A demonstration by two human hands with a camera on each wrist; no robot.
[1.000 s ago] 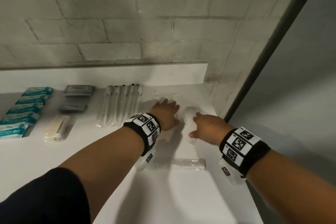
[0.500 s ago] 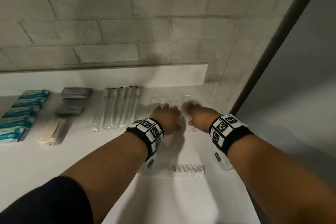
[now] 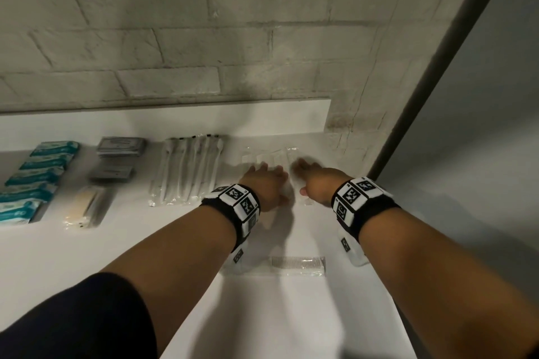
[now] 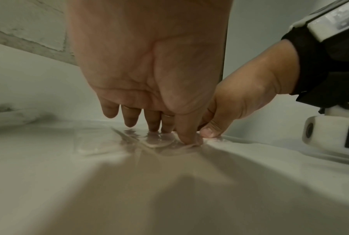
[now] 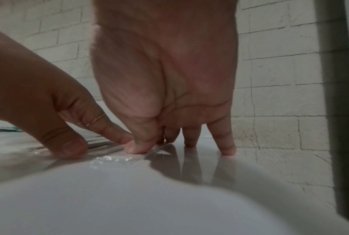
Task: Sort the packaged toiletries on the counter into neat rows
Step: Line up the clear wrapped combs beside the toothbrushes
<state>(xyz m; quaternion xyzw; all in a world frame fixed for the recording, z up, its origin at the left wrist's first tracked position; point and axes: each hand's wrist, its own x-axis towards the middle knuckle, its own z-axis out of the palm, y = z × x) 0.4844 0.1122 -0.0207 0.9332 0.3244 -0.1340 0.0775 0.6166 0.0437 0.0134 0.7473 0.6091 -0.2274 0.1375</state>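
Several clear comb packets (image 3: 272,158) lie side by side at the back right of the white counter (image 3: 291,315). My left hand (image 3: 269,172) presses on them with straight fingers (image 4: 152,125). Beside it, my right hand (image 3: 303,169) rests on the rightmost clear packet (image 3: 304,198), thumb (image 5: 136,147) pressing its wrapper and the other fingers touching the counter. Another packaged comb (image 3: 297,264) lies crosswise near the front, between my forearms. Neither hand grips anything.
Rows run leftward: wrapped toothbrushes (image 3: 186,169), grey packets (image 3: 119,148), a beige packet (image 3: 84,207) and teal packets (image 3: 38,172). A brick wall (image 3: 204,52) backs the counter. The counter ends at a dark vertical post (image 3: 423,81) on the right.
My right hand slid a clear packet away from me toward the back wall, up against the row under my left hand. The left hand stayed in place.
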